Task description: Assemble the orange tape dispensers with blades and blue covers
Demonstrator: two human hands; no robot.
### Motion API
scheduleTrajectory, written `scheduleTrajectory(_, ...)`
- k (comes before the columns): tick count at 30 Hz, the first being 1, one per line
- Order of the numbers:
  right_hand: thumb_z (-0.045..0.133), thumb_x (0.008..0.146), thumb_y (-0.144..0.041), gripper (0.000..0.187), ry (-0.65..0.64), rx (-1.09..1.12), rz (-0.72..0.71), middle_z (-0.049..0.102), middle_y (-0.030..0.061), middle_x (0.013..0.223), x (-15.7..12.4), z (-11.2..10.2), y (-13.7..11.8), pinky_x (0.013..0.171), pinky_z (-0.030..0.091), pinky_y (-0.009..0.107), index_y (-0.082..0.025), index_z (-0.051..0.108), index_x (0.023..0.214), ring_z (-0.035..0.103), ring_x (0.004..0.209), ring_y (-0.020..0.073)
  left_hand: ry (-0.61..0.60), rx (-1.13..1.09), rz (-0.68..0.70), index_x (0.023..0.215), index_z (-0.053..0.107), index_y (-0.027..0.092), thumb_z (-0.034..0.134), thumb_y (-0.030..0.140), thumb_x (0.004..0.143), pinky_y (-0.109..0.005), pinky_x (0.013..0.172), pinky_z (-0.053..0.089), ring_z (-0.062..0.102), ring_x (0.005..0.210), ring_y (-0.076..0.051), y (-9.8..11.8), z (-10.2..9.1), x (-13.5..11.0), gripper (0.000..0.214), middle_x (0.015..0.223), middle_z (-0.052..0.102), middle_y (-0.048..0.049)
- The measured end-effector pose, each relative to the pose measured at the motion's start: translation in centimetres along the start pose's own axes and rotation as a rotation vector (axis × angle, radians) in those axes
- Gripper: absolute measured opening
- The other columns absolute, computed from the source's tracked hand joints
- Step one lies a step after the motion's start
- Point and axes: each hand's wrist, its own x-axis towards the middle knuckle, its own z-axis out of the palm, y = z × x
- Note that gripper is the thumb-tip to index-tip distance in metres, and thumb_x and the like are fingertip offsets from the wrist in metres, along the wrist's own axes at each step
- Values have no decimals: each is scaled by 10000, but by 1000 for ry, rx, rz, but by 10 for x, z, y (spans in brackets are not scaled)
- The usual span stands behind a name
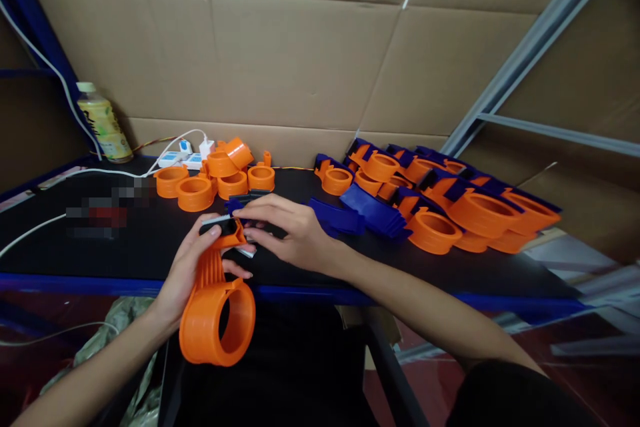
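An orange tape dispenser (217,320) hangs ring-down from my left hand (187,260), whose fingers wrap its handle and head. A toothed metal blade edge and a black part show at its top. My right hand (295,230) reaches in from the right, thumb and fingertips closed against the dispenser's head. Whether a small part is also between those fingertips is hidden. Just behind them lie a dark blue piece (234,205) and black strips (255,196). Beside my right hand, flat blue pieces (373,210) lie stacked on the black table (135,250).
Several plain orange dispenser bodies (195,193) stand at the back left. At right, orange dispensers with blue parts (435,230) are piled up. A power strip (177,160) with white cables and a drink bottle (105,123) sit by the cardboard wall (280,53).
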Motion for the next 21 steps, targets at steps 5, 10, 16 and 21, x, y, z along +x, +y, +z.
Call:
scheduleTrajectory(5,644,931,-214,403,64,349,260,655,65,1270,0,4,-4,812,598,251,-256,622,1331,668,1052,142,-58,6,10,1145,511,227,636,325,925,-380,537,632,736,577,-237,-2,-1,-6,271,845,760,-60)
scheduleTrajectory(10,748,845,-310,431,-152,733,592,688,75,1204,4,3,14,801,572,250,-182,681,1252,661,996,147,-112,4,-56,1151,480,250,630,330,928,-352,517,618,738,570,-231,0,-3,-6,279,852,759,-54)
scheduleTrajectory(16,830,766,-306,444,-150,702,541,702,54,1107,3,-1,19,847,554,281,-169,682,1162,666,917,130,-108,27,-64,1140,501,235,621,348,929,-337,510,609,733,562,-228,1,-2,-5,268,835,751,-59)
scheduleTrajectory(21,816,794,-313,420,-91,321,241,669,85,1184,1,-2,10,874,554,322,-180,665,1162,645,1011,175,-45,24,-100,1124,521,220,583,339,958,-331,549,611,725,573,-211,0,0,-1,213,774,734,-56)
